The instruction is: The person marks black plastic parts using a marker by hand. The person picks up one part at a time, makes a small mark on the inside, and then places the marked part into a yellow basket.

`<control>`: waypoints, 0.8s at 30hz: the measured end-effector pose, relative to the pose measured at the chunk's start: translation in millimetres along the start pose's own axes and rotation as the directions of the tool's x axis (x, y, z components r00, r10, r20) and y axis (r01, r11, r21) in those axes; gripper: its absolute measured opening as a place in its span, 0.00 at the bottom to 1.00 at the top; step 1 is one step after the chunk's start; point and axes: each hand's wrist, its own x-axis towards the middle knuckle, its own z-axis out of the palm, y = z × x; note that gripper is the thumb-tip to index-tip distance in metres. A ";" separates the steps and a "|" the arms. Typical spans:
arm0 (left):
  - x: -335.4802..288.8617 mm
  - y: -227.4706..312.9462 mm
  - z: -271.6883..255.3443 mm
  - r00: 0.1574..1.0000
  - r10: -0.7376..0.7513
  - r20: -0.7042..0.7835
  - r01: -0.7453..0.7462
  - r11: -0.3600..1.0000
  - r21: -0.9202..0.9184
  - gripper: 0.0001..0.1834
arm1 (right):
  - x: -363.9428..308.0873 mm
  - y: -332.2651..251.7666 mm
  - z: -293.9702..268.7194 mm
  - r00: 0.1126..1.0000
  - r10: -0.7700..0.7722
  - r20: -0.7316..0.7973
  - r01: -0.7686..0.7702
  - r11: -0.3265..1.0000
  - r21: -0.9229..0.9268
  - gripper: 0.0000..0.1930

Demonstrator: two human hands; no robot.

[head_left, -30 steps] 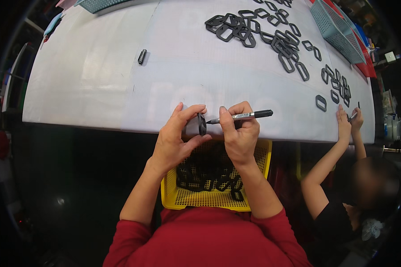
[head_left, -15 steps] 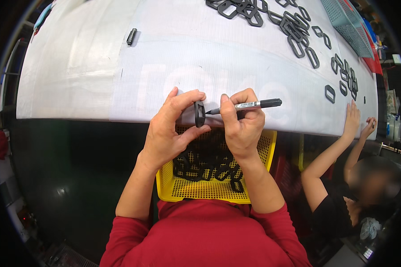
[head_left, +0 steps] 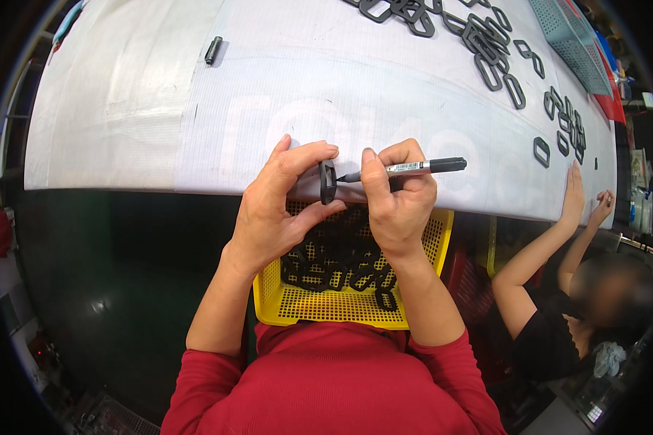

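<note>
My left hand (head_left: 268,203) pinches a small black oblong ring (head_left: 328,183) between its fingertips and thumb, upright above the table's near edge. My right hand (head_left: 399,203) grips a silver-and-black marker pen (head_left: 421,167), uncapped, its dark tip pointing left at the ring's side. Tip and ring look close together; I cannot tell whether they touch. Beneath both hands, a yellow perforated basket (head_left: 290,316) at my lap holds many more black rings (head_left: 337,275). A black pen cap (head_left: 213,51) lies on the table beyond my left hand.
On the white-covered table (head_left: 123,123), loose black rings (head_left: 486,47) lie in piles at the far middle and right. A grey-blue plastic basket (head_left: 569,43) stands at the far right. A co-worker's arm (head_left: 537,246) reaches onto the table's right end beside a smaller group of rings.
The view has shifted slightly, so the table's things sit a little differently in it. Both hands keep nearly the same pose, ring and marker pen still in them.
</note>
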 end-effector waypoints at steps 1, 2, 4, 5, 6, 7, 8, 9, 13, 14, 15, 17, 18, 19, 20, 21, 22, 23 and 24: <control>-0.2 -0.3 0.1 1.000 0.004 -0.002 -0.004 1.000 0.002 0.35 | -0.2 0.3 0.3 1.000 0.001 0.000 -0.001 1.000 0.007 0.11; -0.2 -0.6 0.3 1.000 0.003 -0.002 -0.003 1.000 0.002 0.35 | -0.4 0.2 0.6 1.000 0.001 0.001 -0.001 1.000 0.007 0.11; 0.3 -0.1 -0.2 1.000 0.001 -0.002 -0.001 1.000 0.003 0.36 | 0.0 -0.9 1.6 1.000 -0.022 -0.009 0.022 1.000 -0.005 0.11; -0.2 0.2 -0.3 1.000 0.000 -0.003 0.000 1.000 0.006 0.36 | -0.7 -0.3 1.0 1.000 -0.022 -0.009 0.022 1.000 -0.003 0.11; 1.2 1.0 -0.3 1.000 0.013 -0.004 -0.013 0.999 0.029 0.35 | -0.3 -0.3 -1.3 0.999 -0.034 0.000 0.034 0.999 -0.028 0.10; 2.4 2.0 -0.3 1.000 0.025 -0.005 -0.025 0.998 0.053 0.35 | -0.1 -1.1 -3.5 0.999 -0.045 0.009 0.045 0.998 -0.053 0.10; 2.6 5.1 0.1 0.999 0.032 -0.005 -0.032 0.998 0.052 0.35 | 0.1 -2.9 -5.3 0.999 -0.051 0.006 0.051 0.997 -0.053 0.10; 2.3 10.1 -0.1 0.997 -0.068 -0.030 0.065 0.993 -0.098 0.33 | 0.6 -5.1 -6.2 0.999 0.011 -0.036 -0.008 0.997 0.072 0.09; 3.0 16.0 -12.2 0.965 -0.236 0.115 0.261 0.828 -0.496 0.31 | 9.8 -25.1 -18.5 0.997 0.022 0.079 -0.043 0.961 0.274 0.04; 4.8 16.6 -16.1 0.968 -0.228 0.110 0.252 0.833 -0.492 0.31 | 12.4 -29.6 -22.0 0.986 -0.031 0.164 -0.012 0.966 0.258 0.04; 7.7 15.0 -18.6 0.950 -0.207 0.233 0.306 0.763 -0.570 0.33 | 16.4 -26.7 -25.3 0.949 -0.144 0.282 0.044 0.942 0.333 0.08; 11.3 17.6 -23.8 0.898 -0.199 0.393 0.422 0.644 -0.638 0.37 | 19.9 -30.9 -24.1 0.894 -0.164 0.416 0.000 0.930 0.366 0.09; 12.1 18.0 -25.8 0.900 -0.193 0.390 0.415 0.648 -0.638 0.37 | 22.6 -35.6 -25.2 0.853 -0.175 0.492 0.005 0.945 0.328 0.10; 13.1 16.8 -28.3 0.862 -0.175 0.476 0.483 0.566 -0.668 0.36 | 25.0 -35.7 -27.2 0.852 -0.182 0.491 0.012 0.944 0.330 0.10; 14.4 15.0 -30.9 0.818 -0.148 0.556 0.551 0.480 -0.683 0.36 | 27.5 -33.9 -29.8 0.853 -0.178 0.490 0.005 0.943 0.333 0.11; 16.5 11.9 -32.6 0.802 -0.112 0.586 0.559 0.485 -0.672 0.35 | 28.8 -31.8 -31.6 0.856 -0.172 0.488 -0.003 0.942 0.336 0.11; 17.2 14.5 -31.7 0.804 -0.109 0.585 0.556 0.489 -0.672 0.35 | 28.6 -30.5 -30.4 0.898 -0.183 0.401 0.077 0.961 0.265 0.10; 17.6 18.4 -29.9 0.852 -0.222 0.475 0.523 0.415 -0.744 0.36 | 27.3 -34.1 -30.7 0.935 -0.053 0.351 -0.041 0.966 0.256 0.09; 18.7 20.6 -27.7 0.868 -0.336 0.364 0.473 0.343 -0.812 0.36 | 25.7 -37.5 -31.7 0.952 0.082 0.296 -0.160 0.955 0.251 0.07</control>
